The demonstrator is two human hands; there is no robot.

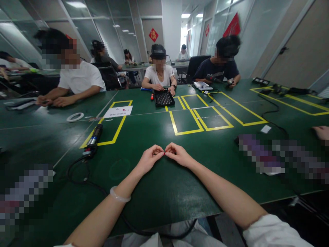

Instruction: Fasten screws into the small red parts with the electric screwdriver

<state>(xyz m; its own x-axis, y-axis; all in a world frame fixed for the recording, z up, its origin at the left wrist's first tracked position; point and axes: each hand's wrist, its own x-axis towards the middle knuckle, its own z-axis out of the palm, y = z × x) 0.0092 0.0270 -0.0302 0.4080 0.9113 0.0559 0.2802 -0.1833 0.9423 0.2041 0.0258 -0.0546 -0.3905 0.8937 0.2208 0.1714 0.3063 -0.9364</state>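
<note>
My left hand (151,157) and my right hand (178,155) meet fingertip to fingertip above the green table (154,192). Both are closed in a pinch on one tiny red piece (164,153) between them. It is too small to make out its kind, and the fingers cover most of it. A pale bangle (119,195) circles my left wrist.
Left of my hands lies a black cylindrical tool (94,136) with a cable. Yellow tape rectangles (189,132) mark the table. Opposite, a person handles a black tray (163,99) beside a red object (152,97). A paper sheet (118,111) and white tape roll (75,117) lie left.
</note>
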